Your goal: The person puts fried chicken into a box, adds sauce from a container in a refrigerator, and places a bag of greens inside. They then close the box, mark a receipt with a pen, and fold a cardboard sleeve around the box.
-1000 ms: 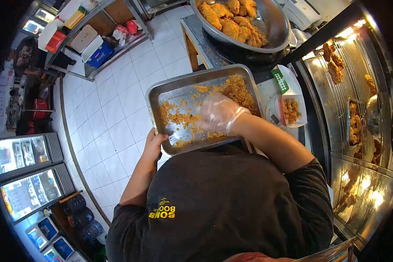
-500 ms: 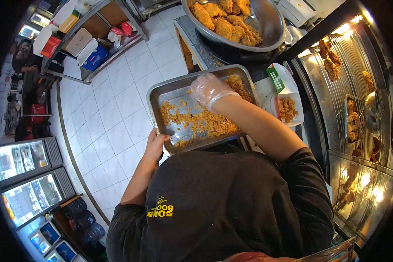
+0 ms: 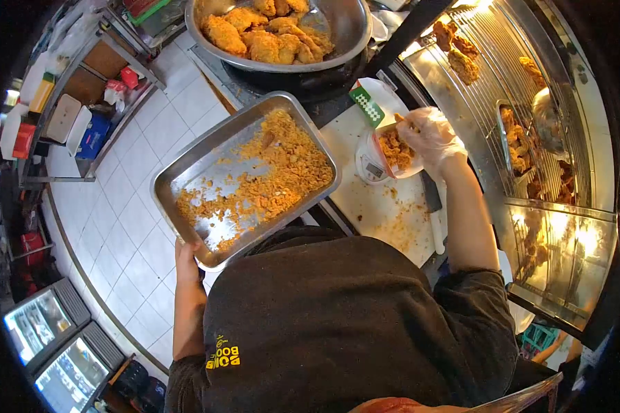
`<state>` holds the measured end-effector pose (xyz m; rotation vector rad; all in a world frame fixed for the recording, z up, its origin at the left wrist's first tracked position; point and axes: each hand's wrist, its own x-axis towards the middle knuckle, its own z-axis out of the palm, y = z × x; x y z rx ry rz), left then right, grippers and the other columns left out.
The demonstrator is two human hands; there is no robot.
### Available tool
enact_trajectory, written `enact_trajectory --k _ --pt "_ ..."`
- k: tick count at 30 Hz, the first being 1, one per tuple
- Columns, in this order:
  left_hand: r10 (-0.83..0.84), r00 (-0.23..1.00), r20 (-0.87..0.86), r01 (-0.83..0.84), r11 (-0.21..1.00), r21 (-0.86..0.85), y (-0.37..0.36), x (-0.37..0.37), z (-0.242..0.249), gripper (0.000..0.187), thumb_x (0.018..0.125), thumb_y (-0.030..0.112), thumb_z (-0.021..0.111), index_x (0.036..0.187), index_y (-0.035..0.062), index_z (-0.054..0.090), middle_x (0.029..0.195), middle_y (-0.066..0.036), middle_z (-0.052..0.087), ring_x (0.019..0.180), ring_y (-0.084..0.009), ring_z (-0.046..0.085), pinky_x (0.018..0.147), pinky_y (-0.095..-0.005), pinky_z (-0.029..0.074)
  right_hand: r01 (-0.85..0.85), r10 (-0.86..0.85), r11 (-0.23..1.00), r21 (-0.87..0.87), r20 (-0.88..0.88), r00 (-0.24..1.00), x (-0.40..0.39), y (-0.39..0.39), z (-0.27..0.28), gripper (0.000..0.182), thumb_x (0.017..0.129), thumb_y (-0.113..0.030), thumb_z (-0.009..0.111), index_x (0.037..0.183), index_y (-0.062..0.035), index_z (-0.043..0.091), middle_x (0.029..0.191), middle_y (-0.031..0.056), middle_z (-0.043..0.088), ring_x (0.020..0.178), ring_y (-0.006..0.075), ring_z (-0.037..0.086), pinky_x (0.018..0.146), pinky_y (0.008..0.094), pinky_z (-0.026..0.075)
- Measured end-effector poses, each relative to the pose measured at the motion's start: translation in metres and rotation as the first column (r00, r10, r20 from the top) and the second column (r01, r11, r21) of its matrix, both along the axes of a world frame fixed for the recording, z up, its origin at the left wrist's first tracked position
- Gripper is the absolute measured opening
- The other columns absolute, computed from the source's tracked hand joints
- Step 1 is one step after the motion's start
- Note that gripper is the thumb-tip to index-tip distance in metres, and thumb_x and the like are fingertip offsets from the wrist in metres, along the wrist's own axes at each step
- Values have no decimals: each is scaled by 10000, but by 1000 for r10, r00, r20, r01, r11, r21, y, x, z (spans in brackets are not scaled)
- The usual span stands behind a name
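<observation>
My left hand (image 3: 187, 256) grips the near left corner of a metal tray (image 3: 164, 186), which is held tilted in front of my body. Golden fried crumbs (image 3: 282, 175) lie across the tray, thickest along its right side. My right hand (image 3: 430, 140), in a clear plastic glove, is at the right edge of an open paper food box (image 3: 410, 171). Its fingers are closed, and brown fried bits show at the fingertips. Fried pieces (image 3: 394, 148) fill the box, which sits on a white kitchen scale (image 3: 370, 165).
A large steel bowl (image 3: 355, 51) of fried chicken (image 3: 275, 41) stands beyond the tray. The white cutting board (image 3: 344, 186) has crumbs and a white-handled knife (image 3: 436, 230) on it. A lit display cabinet (image 3: 489, 103) with chicken on racks is at right, tiled floor (image 3: 127, 213) at left.
My right hand has left the tray and moved right to the food box. The tray has shifted left and turned, still in my left hand. The view has swung right.
</observation>
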<state>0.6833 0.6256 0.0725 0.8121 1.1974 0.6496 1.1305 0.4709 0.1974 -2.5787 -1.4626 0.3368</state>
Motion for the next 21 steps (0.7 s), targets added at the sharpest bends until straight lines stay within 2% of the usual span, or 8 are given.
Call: enact_trajectory --k 2,6,8,10,14,15,20,21 --pt "-2 1000 30 2 1000 -10 1 -4 -6 376 671 131 498 1038 48 484 941 -56 509 911 -186 487 802 -319 394 67 -70 997 31 93 993 4 -18 -27 314 804 -349 562 922 -62 603 869 147 579 837 287 557 759 349 440" --pt "-24 998 62 22 999 36 3 -7 -15 445 654 156 495 1080 34 458 979 -88 507 913 -222 510 809 -348 417 263 -242 951 161 -141 960 26 -34 -13 354 784 -359 604 940 -42 581 842 121 579 793 257 555 737 336 431" --pt "-13 997 76 11 1000 22 3 -5 -10 477 646 159 489 1102 25 441 992 -100 506 926 -237 512 821 -363 421 623 -582 753 212 -229 781 12 -30 21 277 804 -281 607 988 -75 588 915 66 588 857 174 541 775 293 410" --pt "11 998 61 -11 1000 3 3 -6 -10 505 639 157 486 1121 19 427 1011 -113 503 947 -253 510 831 -375 421 709 -518 649 276 -522 678 24 -34 25 261 798 -285 621 950 -75 588 856 11 576 823 125 515 759 264 398" --pt "28 998 57 -28 1000 -14 1 -6 -7 528 633 154 481 1137 15 413 1027 -129 501 972 -271 506 846 -390 420 580 -535 775 252 -228 814 20 -40 18 222 787 -262 640 857 -60 580 833 7 557 770 104 487 697 257 398" --pt "25 998 61 -24 1000 -13 -1 -5 -6 525 633 153 480 1136 16 414 1026 -129 501 974 -272 506 848 -391 419 528 -462 777 342 -260 848 20 -40 6 302 785 -336 626 697 -59 543 612 -4 456 566 112 386 540 283 364" --pt "4 997 76 -6 1000 25 -1 -6 -10 514 639 152 481 1130 15 416 1022 -124 502 973 -269 507 852 -393 419 456 -413 860 229 -211 886 9 -38 -14 356 786 -375 601 718 -26 571 652 85 505 617 183 488 610 320 407" --pt "-4 997 80 1 999 39 -1 -7 -12 512 640 152 481 1129 15 416 1021 -123 502 974 -269 507 853 -393 419 334 -329 935 122 -61 942 13 -36 -16 370 783 -388 583 782 -18 594 801 131 571 736 242 548 676 340 430"
